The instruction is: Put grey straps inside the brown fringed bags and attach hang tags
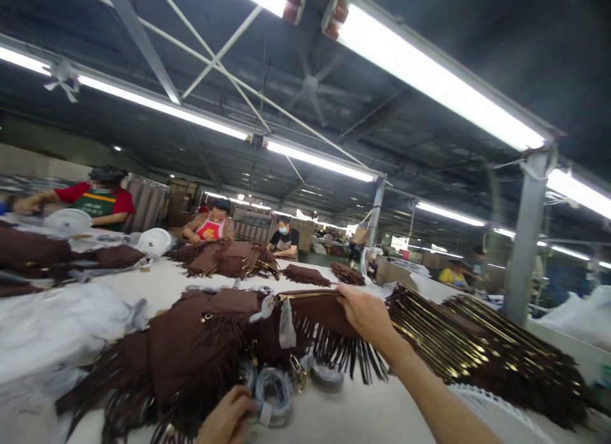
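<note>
Bag (319, 309) work looks partway, as far as you can judge: this fringed one is held up beyond the coil (277, 415), while the brown pile (186, 342) left of the coil and the stack (477, 348) to its right await sorting out which are finished. Your right hand (365, 313) pinches the bag's right end; your left hand (229, 415), beside the coil, is too blurred to tell its grip. Long axis runs sideways, gold edge up, fringe hanging down.

Fluorescent light (439, 75) overhead, ceiling fan (310, 84), steel beam (142, 43). Grey post (524, 240) right. Person (124, 201) in green apron (98, 205), white roll (68, 220) beside.
</note>
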`<move>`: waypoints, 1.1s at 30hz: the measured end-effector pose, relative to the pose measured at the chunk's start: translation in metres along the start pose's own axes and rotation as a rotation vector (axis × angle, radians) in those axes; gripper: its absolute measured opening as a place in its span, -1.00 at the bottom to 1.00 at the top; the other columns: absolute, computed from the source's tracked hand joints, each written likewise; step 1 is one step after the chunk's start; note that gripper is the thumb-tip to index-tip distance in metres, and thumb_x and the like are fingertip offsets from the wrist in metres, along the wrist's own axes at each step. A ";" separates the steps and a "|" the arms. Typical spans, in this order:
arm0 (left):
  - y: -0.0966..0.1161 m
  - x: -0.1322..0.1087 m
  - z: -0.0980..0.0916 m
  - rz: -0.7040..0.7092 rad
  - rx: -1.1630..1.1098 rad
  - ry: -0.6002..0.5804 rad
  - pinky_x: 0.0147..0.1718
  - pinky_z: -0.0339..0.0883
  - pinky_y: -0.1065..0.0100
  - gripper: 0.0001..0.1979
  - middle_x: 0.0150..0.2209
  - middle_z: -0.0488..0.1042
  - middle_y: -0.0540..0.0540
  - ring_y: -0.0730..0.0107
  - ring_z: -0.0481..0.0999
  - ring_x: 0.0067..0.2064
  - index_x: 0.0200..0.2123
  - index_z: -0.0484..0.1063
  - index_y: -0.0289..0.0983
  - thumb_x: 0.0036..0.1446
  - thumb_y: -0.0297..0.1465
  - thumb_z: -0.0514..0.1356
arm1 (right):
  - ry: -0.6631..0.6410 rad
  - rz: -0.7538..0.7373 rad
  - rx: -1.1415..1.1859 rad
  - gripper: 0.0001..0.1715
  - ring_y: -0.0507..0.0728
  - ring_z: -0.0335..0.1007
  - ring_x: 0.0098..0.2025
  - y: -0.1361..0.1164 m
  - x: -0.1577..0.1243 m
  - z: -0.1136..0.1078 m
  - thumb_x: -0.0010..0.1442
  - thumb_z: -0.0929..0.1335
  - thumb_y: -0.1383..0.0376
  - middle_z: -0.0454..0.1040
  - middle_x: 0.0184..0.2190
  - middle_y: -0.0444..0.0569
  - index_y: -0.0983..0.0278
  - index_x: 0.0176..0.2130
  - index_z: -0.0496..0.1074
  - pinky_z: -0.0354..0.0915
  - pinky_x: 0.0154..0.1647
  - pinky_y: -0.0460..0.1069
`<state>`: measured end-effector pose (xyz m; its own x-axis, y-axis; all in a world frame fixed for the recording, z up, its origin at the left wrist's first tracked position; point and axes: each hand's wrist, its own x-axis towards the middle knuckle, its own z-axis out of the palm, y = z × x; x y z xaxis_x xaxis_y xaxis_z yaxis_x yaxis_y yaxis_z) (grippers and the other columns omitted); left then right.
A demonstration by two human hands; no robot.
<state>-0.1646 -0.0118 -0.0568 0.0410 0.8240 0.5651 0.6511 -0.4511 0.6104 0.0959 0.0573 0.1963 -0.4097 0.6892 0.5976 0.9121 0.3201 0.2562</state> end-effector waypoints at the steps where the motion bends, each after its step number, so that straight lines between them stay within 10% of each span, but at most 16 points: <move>1: 0.007 0.004 -0.009 -0.094 -0.117 0.028 -0.10 0.39 0.33 -0.74 -0.06 0.52 -0.14 0.24 0.51 -0.05 -0.15 0.43 -0.18 0.12 -0.40 0.03 | 0.019 0.001 0.006 -0.79 0.15 0.49 -0.24 -0.001 -0.006 -0.007 0.35 0.20 0.32 0.56 -0.28 -0.06 0.21 -0.19 0.40 0.17 -0.33 -0.05; 7: 0.044 0.002 -0.098 -0.466 -0.323 0.307 -0.06 0.42 0.23 -0.46 0.05 0.43 -0.26 0.18 0.50 0.01 0.07 0.24 -0.34 -0.04 -0.38 0.00 | 0.261 -0.165 0.236 -0.66 0.16 0.44 -0.12 -0.026 -0.057 -0.003 0.30 0.16 0.44 0.53 -0.12 0.03 0.25 -0.07 0.42 0.23 -0.13 -0.02; 11: 0.063 -0.049 -0.128 -0.348 -0.164 0.112 0.09 0.30 0.19 -0.45 -0.01 0.50 -0.17 0.19 0.48 0.04 -0.01 0.35 -0.31 -0.15 -0.46 -0.03 | -0.029 -0.249 0.260 -0.65 0.17 0.41 -0.06 -0.064 -0.108 0.040 0.29 0.19 0.47 0.53 -0.09 -0.01 0.22 -0.07 0.45 0.19 -0.06 0.01; 16: 0.087 -0.101 -0.110 -0.309 -0.065 -0.244 0.14 0.24 0.21 -0.40 0.09 0.47 -0.12 0.21 0.43 0.10 0.17 0.25 -0.25 -0.01 -0.46 0.00 | -0.294 -0.257 0.265 -0.77 0.16 0.43 -0.18 -0.100 -0.158 0.089 0.26 0.27 0.43 0.55 -0.26 -0.04 0.20 -0.26 0.50 0.19 -0.21 -0.01; 20: 0.100 -0.097 -0.092 -0.315 0.181 -0.383 0.21 0.14 0.16 -0.35 0.23 0.31 -0.23 0.14 0.31 0.21 0.29 0.10 -0.31 0.09 -0.40 0.05 | -0.307 -0.220 0.256 -0.73 0.23 0.34 -0.04 -0.101 -0.166 0.084 0.23 0.27 0.43 0.47 -0.06 0.09 0.22 -0.12 0.48 0.17 -0.08 0.03; 27: 0.100 -0.075 -0.068 -0.347 0.385 -0.367 0.13 0.21 0.14 -0.45 0.12 0.43 -0.25 0.10 0.40 0.12 0.20 0.25 -0.32 0.11 -0.40 0.06 | -0.412 -0.047 0.700 -0.86 0.13 0.49 -0.30 -0.150 -0.196 0.033 0.29 0.26 0.28 0.55 -0.39 -0.11 0.20 -0.14 0.38 0.18 -0.31 -0.08; 33: 0.076 -0.089 -0.041 -0.231 0.341 -0.293 0.11 0.20 0.18 -0.27 0.08 0.45 -0.23 0.16 0.40 0.09 0.22 0.22 -0.34 -0.13 -0.56 0.03 | -0.376 0.203 0.854 -0.63 0.30 0.53 -0.24 -0.208 -0.208 0.044 0.02 0.42 0.29 0.58 -0.34 0.02 0.27 -0.16 0.30 0.24 -0.31 -0.01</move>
<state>-0.1502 -0.1336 -0.0384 0.0459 0.9728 0.2270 0.8766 -0.1482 0.4579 -0.0088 -0.1238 -0.0150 -0.3585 0.8998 0.2486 0.7081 0.4357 -0.5557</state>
